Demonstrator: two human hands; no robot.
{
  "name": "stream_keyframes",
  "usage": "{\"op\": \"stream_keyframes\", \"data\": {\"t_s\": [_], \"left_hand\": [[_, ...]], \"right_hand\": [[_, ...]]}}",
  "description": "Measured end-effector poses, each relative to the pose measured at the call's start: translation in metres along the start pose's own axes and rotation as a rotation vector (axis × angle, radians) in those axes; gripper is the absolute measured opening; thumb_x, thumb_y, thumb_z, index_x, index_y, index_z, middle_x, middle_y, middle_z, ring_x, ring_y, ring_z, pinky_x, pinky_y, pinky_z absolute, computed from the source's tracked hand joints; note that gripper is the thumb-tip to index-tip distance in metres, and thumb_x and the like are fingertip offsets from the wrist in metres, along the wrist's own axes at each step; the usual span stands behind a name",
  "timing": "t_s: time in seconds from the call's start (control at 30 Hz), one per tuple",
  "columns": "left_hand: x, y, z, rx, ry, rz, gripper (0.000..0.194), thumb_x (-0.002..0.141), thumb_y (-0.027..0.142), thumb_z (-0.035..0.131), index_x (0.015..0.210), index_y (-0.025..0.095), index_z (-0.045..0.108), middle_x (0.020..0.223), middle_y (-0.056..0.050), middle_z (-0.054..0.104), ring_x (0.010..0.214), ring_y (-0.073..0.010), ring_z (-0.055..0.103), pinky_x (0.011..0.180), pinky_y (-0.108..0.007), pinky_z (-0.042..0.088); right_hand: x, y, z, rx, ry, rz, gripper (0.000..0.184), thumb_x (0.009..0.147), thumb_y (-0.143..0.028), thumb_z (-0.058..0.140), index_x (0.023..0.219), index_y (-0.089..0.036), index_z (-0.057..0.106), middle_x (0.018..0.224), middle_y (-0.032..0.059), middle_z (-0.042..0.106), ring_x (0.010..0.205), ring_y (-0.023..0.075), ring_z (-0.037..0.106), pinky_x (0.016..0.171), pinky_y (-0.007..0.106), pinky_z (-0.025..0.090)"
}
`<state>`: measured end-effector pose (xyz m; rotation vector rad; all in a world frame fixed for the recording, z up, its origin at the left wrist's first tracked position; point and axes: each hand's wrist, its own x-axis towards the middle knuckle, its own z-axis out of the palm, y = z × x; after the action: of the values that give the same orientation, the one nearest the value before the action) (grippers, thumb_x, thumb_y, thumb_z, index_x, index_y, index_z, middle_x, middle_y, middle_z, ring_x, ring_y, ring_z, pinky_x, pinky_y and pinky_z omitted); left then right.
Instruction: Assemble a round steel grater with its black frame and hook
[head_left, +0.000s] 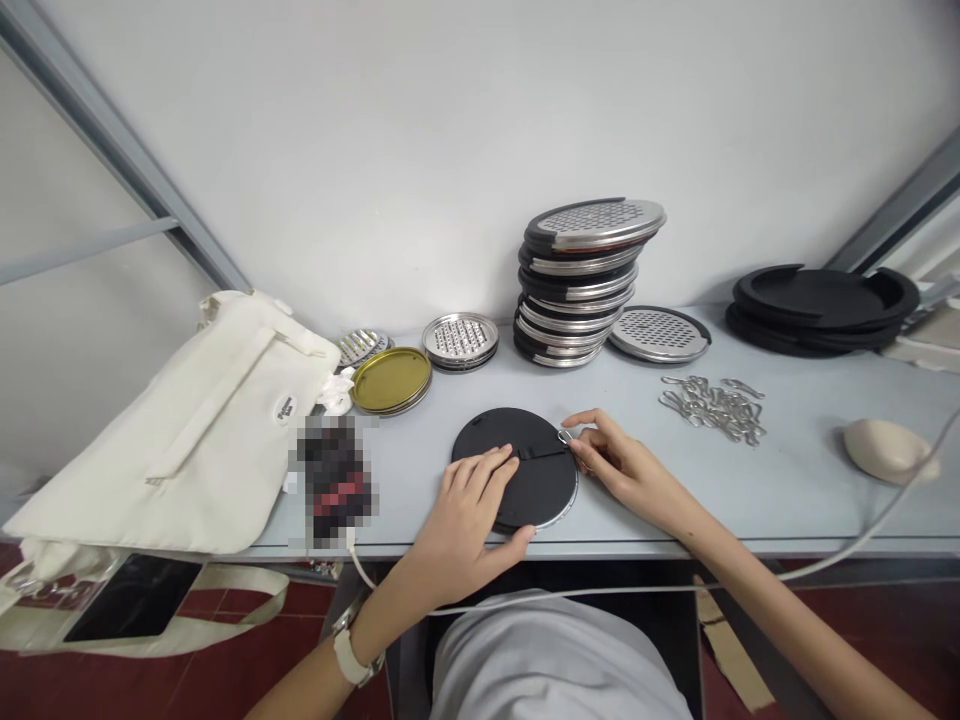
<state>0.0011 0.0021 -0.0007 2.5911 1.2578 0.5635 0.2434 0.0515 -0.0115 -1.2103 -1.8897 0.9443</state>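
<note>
A round black disc with a silvery rim lies near the front edge of the grey table. My left hand rests flat on its left side, fingers stretched out over the black face and thumb at the near rim. My right hand pinches a small bent-wire metal clip at the disc's upper right edge. Whether the clip is hooked into the disc, I cannot tell. A loose pile of similar metal clips lies to the right of my right hand.
Behind stand a tall stack of round graters with black rims, smaller grater discs, a gold disc and black rings. A cream bag and a blurred phone lie left. A white cable crosses the front.
</note>
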Motion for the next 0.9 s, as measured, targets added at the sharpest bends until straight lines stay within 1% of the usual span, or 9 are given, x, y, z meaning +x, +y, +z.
{"op": "stream_keyframes", "data": {"t_s": [0.1,0.27,0.33,0.47,0.6,0.83,0.9], "left_hand": [[-0.0001,0.0001,-0.0002,-0.002,-0.004,0.003,0.056,0.090,0.035,0.053,0.140,0.017,0.035,0.148,-0.011,0.035,0.133,-0.0262,0.032,0.108,-0.044,0.027],[0.0004,0.0000,-0.0007,-0.004,-0.006,0.002,0.055,0.091,0.036,0.053,0.140,0.018,0.035,0.148,-0.011,0.035,0.133,-0.0262,0.033,0.108,-0.044,0.027],[0.0007,0.0000,-0.0006,-0.005,-0.006,0.002,0.056,0.091,0.036,0.053,0.140,0.018,0.034,0.148,-0.010,0.035,0.133,-0.0260,0.032,0.108,-0.044,0.027],[0.0007,0.0002,-0.0002,-0.002,-0.007,0.003,0.056,0.090,0.036,0.054,0.140,0.018,0.035,0.148,-0.010,0.035,0.133,-0.0254,0.032,0.109,-0.043,0.027],[0.0000,-0.0002,0.0003,-0.001,-0.003,0.003,0.056,0.090,0.036,0.054,0.140,0.018,0.035,0.148,-0.010,0.035,0.133,-0.0253,0.032,0.109,-0.043,0.027],[0.0001,-0.0003,0.0010,-0.007,0.001,0.000,0.056,0.090,0.036,0.054,0.139,0.018,0.035,0.148,-0.010,0.036,0.132,-0.0256,0.033,0.108,-0.043,0.027],[0.0000,-0.0004,0.0010,-0.006,0.000,0.000,0.056,0.090,0.036,0.054,0.140,0.017,0.035,0.148,-0.010,0.035,0.132,-0.0253,0.032,0.109,-0.043,0.027]], "right_hand": [[0.0005,-0.0003,-0.0002,-0.019,-0.020,-0.007,0.027,0.097,-0.043,0.039,0.108,-0.023,0.052,0.065,-0.0030,0.050,0.060,0.0157,0.048,0.060,0.027,0.041],[0.0011,-0.0030,0.0005,-0.042,-0.001,-0.009,0.027,0.096,-0.045,0.039,0.103,-0.023,0.053,0.067,-0.0016,0.056,0.061,0.0167,0.050,0.060,0.028,0.042],[0.0011,-0.0028,0.0010,-0.052,0.000,-0.009,0.026,0.096,-0.044,0.039,0.103,-0.023,0.052,0.066,-0.0019,0.055,0.061,0.0162,0.049,0.060,0.027,0.041],[0.0005,0.0000,0.0016,-0.062,-0.009,-0.019,0.022,0.096,-0.041,0.041,0.106,-0.022,0.049,0.066,-0.0035,0.048,0.061,0.0148,0.046,0.060,0.026,0.039],[-0.0003,0.0015,0.0017,-0.062,-0.023,-0.016,0.022,0.096,-0.040,0.043,0.109,-0.021,0.047,0.068,-0.0041,0.045,0.061,0.0140,0.045,0.060,0.026,0.038],[-0.0015,-0.0016,0.0013,-0.096,-0.038,0.003,0.026,0.097,-0.040,0.041,0.113,-0.023,0.051,0.062,-0.0059,0.036,0.056,0.0132,0.038,0.055,0.025,0.032],[-0.0019,-0.0027,0.0013,-0.097,-0.043,0.012,0.027,0.097,-0.040,0.040,0.114,-0.023,0.052,0.061,-0.0060,0.036,0.055,0.0132,0.038,0.054,0.025,0.032]]}}
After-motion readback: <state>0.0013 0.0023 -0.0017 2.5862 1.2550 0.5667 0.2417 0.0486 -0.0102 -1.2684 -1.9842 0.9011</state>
